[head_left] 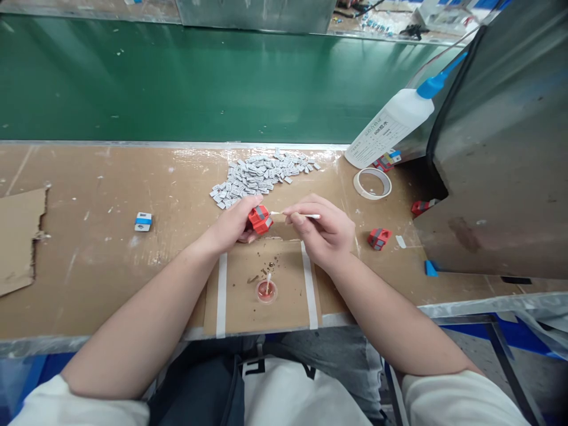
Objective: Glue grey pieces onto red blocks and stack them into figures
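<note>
Two hands busy — left hand (233, 223) grips red part (260, 219), right hand (326, 231) pinches thin stick (295, 215) — perhaps a swab.

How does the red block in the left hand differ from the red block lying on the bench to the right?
The small red-and-grey plastic block in the left hand is gripped by the left hand above the brown bench, with a thin white stick from the right hand pointing at it. The red-and-grey block on the bench lies untouched, right of both hands. Both look alike in colour and size.
</note>
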Demonstrator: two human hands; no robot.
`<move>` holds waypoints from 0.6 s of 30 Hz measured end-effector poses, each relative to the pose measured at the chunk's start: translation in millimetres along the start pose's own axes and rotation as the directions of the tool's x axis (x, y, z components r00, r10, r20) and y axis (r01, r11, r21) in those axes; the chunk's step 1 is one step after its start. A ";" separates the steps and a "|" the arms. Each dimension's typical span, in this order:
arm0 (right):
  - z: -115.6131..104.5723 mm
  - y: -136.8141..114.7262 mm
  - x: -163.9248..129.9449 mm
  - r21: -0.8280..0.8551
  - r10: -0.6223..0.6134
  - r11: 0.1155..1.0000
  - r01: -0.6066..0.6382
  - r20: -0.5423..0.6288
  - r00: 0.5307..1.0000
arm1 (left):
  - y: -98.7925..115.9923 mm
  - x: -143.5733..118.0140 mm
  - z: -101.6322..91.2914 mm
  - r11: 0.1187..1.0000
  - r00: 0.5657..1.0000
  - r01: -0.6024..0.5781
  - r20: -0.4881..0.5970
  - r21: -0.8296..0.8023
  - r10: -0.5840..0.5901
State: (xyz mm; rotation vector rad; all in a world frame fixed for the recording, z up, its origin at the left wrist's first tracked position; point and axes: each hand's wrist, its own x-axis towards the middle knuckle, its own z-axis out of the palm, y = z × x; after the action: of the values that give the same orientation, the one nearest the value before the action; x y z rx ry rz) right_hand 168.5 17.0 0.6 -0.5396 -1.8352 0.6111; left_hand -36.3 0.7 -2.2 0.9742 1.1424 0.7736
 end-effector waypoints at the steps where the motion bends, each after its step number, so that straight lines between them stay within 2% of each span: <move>1: 0.3 0.0 0.1 0.011 0.000 1.000 -0.001 0.015 1.000 | 0.1 0.3 0.3 1.000 1.000 0.001 -0.002 0.000 -0.001; 5: 0.5 0.8 0.7 0.030 0.002 1.000 -0.003 0.055 0.998 | 0.2 0.9 0.7 1.000 1.000 0.003 -0.011 -0.010 -0.004; 11: -0.1 -0.2 0.5 0.018 0.033 0.999 -0.033 -0.033 0.999 | 0.3 -0.4 0.2 1.000 1.000 -0.028 0.006 0.001 0.028; 18: 0.7 1.1 0.5 0.024 -0.004 1.000 0.002 0.046 0.999 | -0.8 0.3 -0.7 0.999 0.999 -0.032 -0.002 0.016 0.032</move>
State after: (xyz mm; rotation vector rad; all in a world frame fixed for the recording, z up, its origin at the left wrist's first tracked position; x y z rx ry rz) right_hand 167.8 18.0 0.0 -0.5108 -1.8690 0.6470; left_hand -36.9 0.8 -3.1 1.0079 1.1386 0.7925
